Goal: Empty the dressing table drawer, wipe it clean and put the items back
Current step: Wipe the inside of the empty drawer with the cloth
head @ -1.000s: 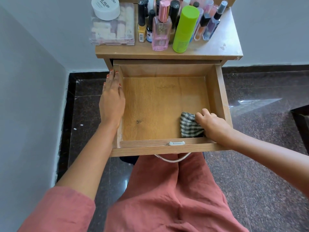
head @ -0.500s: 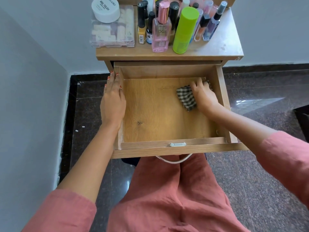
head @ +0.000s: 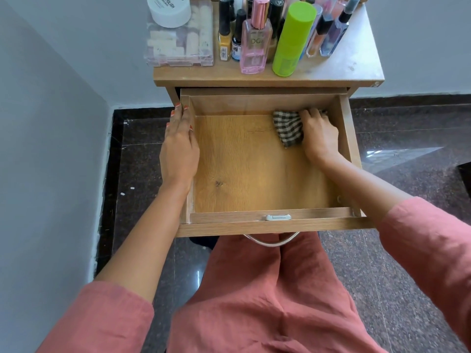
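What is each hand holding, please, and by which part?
Right hand grips the checked cloth by its right side; left hand only rests on the drawer wall.

Room inside the drawer (head: 244,169), closed at two sides

It stands open from above, and its wood floor from the middle to the front wall lets a hand pass. The left hand (head: 179,149) lies along the left wall, and the right hand (head: 319,135) holding the cloth (head: 288,128) fills the back right corner. Bottles (head: 254,39) crowd the counter (head: 356,67) behind.
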A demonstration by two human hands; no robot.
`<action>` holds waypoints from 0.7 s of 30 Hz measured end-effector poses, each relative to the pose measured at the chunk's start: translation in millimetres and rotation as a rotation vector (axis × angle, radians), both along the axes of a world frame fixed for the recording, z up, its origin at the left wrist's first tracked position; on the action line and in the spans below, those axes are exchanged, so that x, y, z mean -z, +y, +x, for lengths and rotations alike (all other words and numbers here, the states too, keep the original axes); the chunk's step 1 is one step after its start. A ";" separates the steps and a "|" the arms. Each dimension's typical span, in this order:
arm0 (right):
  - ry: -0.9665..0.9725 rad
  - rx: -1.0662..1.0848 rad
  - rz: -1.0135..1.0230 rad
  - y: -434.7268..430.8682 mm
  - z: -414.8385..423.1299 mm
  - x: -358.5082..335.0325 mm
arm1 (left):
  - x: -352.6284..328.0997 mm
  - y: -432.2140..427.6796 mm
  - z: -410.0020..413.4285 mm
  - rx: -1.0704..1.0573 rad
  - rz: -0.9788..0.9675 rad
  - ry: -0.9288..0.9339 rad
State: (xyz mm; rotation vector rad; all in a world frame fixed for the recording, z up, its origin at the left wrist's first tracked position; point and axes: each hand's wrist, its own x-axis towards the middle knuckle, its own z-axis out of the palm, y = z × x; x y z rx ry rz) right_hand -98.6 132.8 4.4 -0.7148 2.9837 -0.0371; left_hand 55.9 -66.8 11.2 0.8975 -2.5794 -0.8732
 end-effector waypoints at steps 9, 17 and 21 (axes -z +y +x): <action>-0.030 -0.227 -0.016 -75.3 40.8 1.7 | -0.5 -0.8 -0.9 -0.002 -0.021 -0.026; 0.031 -0.343 -0.012 -138.2 65.9 11.7 | 0.8 -2.5 -1.5 0.006 -0.029 -0.029; 0.018 -0.409 0.003 -134.5 57.9 10.5 | 0.9 -2.2 -1.9 0.004 -0.028 -0.028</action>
